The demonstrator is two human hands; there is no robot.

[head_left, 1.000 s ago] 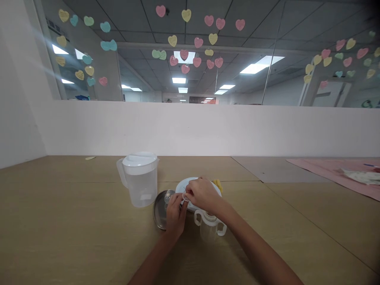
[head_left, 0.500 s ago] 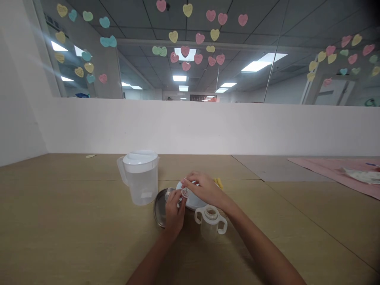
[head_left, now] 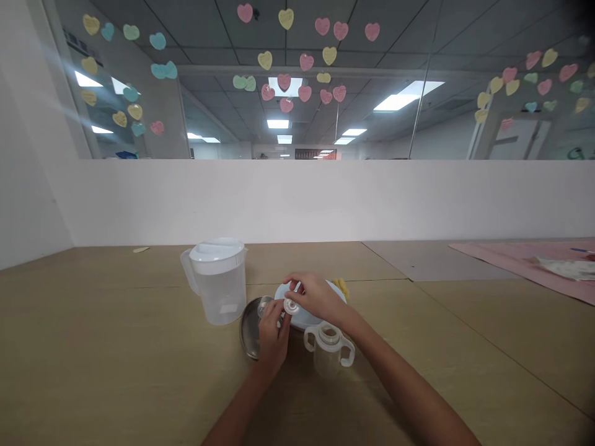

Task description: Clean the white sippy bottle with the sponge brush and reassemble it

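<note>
While both hands, left (head_left: 271, 331) and right (head_left: 312, 298), pinch a small white cap (head_left: 291, 306) over the plate (head_left: 302, 319), the cup (head_left: 328, 350) stands open, uncapped.

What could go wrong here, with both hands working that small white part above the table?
The small white part is pinched only by fingertips of the left hand and right hand; if the grip slips, it may drop and roll. The right forearm passes close by the two-handled cup, which stands open and could be knocked over. The pitcher stands close to the left.
</note>
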